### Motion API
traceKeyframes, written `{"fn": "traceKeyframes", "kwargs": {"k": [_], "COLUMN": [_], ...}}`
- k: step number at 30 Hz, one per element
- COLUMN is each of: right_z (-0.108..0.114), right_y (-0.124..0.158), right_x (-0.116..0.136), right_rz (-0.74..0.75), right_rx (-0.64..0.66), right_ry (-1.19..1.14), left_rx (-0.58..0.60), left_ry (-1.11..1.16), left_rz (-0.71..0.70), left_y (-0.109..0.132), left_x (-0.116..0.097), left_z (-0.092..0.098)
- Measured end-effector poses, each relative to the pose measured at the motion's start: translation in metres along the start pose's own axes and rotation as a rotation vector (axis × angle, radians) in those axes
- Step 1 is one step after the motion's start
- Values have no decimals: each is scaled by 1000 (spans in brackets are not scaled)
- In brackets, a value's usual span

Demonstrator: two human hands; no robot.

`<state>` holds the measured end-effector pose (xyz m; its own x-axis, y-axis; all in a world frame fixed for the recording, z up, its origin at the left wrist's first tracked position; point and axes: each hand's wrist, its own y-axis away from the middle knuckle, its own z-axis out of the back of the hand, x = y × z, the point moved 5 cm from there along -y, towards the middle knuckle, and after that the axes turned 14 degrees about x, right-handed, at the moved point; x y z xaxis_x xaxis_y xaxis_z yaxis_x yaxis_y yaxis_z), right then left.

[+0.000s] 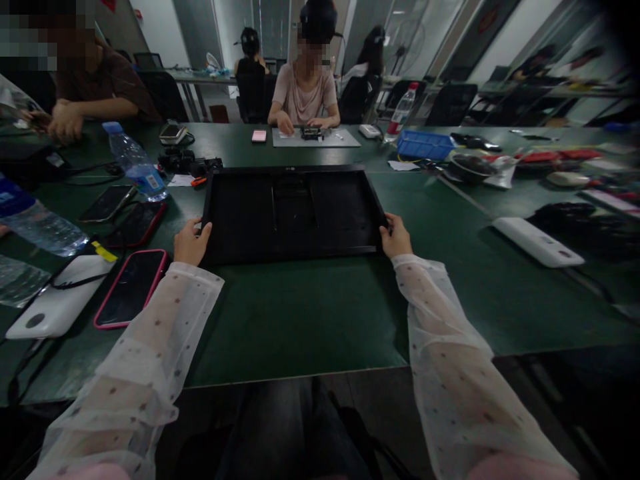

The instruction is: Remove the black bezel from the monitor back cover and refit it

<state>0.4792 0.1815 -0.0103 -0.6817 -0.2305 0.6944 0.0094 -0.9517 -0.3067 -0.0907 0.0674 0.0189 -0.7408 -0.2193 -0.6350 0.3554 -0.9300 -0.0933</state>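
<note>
A wide black tray-like frame with a raised rim lies over the green table, in the middle of the head view. My left hand grips its left edge, thumb over the rim. On the opposite side, my right hand holds the right edge in the same way. Near the frame's centre is a rectangular black part with thin shiny edges. Sheer dotted white sleeves cover both my forearms.
Left of my left hand are a pink-edged phone, a white power bank and bottles. Another white device and a blue basket stand to the right. Across the table, a person works at a grey mat.
</note>
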Motion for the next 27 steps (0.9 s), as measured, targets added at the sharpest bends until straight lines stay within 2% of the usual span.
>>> {"fn": "traceKeyframes", "kwargs": {"k": [4, 7, 10, 14, 20, 27], "right_z": [-2, -1, 1, 3, 3, 3], "right_y": [-2, -5, -8, -9, -11, -6], "right_x": [0, -4, -14, -27, -17, -13], "right_rz": [-28, -30, -71, -191, -81, -78], "right_rx": [8, 31, 117, 208, 198, 139], "right_ry": [53, 9, -142, -396, -538, -572], "left_rx": [-57, -97, -105, -109, -108, -217], "left_ry": [-12, -57, -62, 58, 262, 407], "left_rz": [9, -3, 7, -6, -9, 27], "left_y": [6, 9, 8, -1, -15, -10], "left_x": [-4, -6, -2, 10, 32, 29], "left_z": [0, 2, 3, 5, 2, 6]}}
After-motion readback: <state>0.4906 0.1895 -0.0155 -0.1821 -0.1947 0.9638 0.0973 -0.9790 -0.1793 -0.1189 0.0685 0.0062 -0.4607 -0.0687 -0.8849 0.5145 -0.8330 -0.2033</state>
